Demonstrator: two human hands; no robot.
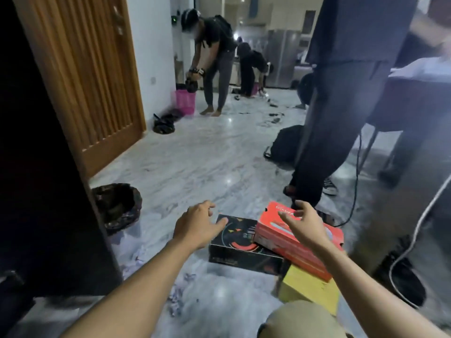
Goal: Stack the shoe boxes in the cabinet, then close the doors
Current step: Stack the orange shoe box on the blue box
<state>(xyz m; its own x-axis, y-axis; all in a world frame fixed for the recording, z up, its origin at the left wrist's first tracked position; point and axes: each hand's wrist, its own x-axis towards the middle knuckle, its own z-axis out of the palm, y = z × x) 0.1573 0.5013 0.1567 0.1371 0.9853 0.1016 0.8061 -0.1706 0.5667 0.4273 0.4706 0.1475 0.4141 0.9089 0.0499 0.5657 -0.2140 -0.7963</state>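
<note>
Three shoe boxes lie on the marble floor in front of me. A black box (240, 250) with coloured arcs sits at the left. A red box (280, 236) leans across it and over a yellow box (308, 287) nearer to me. My left hand (197, 226) hovers by the black box's left end, fingers relaxed and spread, holding nothing. Over the red box, my right hand (305, 223) also hangs with spread fingers, empty. The dark cabinet's side (44, 181) stands at the left; its inside is hidden.
A black-lined bin (117, 206) sits beside the cabinet, with paper scraps (175, 298) on the floor. A person's legs (324, 142) stand right behind the boxes, beside a black backpack (286, 143). A white cable (415, 237) trails at right. Two people bend over farther back near a pink basket (185, 101).
</note>
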